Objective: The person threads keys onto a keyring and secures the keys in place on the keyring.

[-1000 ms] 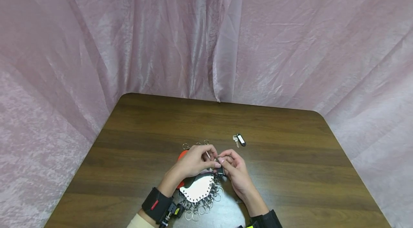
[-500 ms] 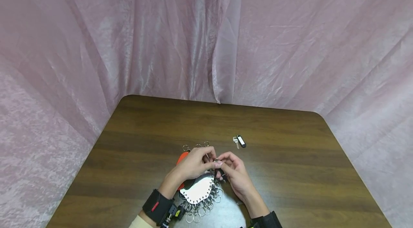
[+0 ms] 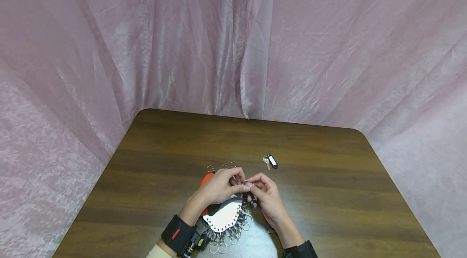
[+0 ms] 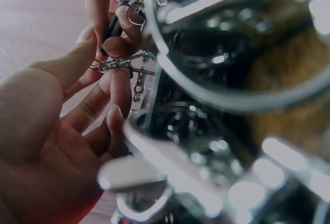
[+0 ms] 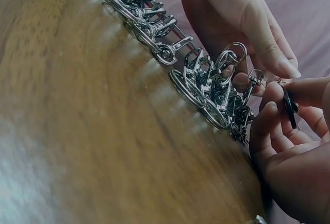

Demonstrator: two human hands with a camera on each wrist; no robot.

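Both hands meet over a white round plate (image 3: 224, 217) ringed with metal swivel clips (image 5: 149, 18) and split rings. Between thumb and fingertips, my left hand (image 3: 220, 185) pinches one swivel clip (image 4: 116, 64) with a small chain hanging by it. My right hand (image 3: 270, 197) pinches a black key tag (image 5: 290, 108) by its small ring end, right up against the left fingertips. Another metal ring (image 4: 135, 13) shows near the right fingers in the left wrist view. An orange piece (image 3: 206, 179) is partly hidden under the left hand.
A loose key (image 3: 266, 162) and a second black tag with a white label (image 3: 273, 161) lie on the brown wooden table (image 3: 310, 148) beyond the right hand. Several rings (image 3: 210, 168) stick out behind the left hand. A pink curtain (image 3: 197, 47) hangs behind the table.
Hands stay almost in place, fingertips a little closer together. The black key tag held by the right hand has turned and tilted beneath the fingers.
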